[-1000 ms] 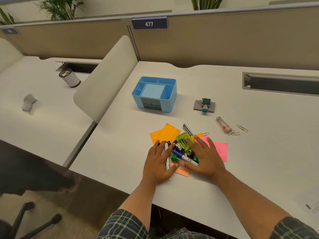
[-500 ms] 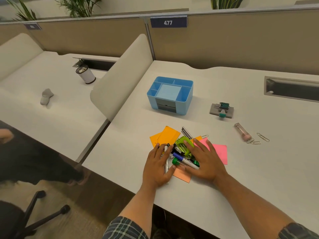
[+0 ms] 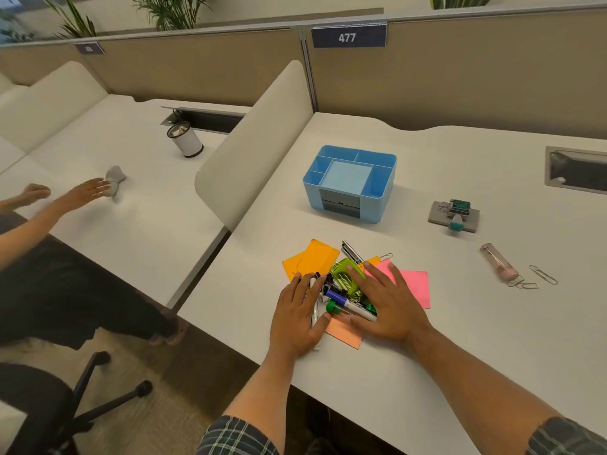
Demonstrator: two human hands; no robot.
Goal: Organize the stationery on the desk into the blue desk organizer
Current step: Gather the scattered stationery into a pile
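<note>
As seen: green marker (image 3: 349, 307) lengthwise L-R.

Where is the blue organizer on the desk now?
The blue organizer stands mid-desk, beyond the stationery pile, with the grey punch to its right.

Bright even light, soft shadows, wide-angle distortion

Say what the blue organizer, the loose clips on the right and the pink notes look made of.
Organizer: likely moulded plastic, smooth walls with a soft sheen. Loose clips: thin bent wire, apparently metal, silvery. Pink notes: flat matte sheets, probably paper.
</note>
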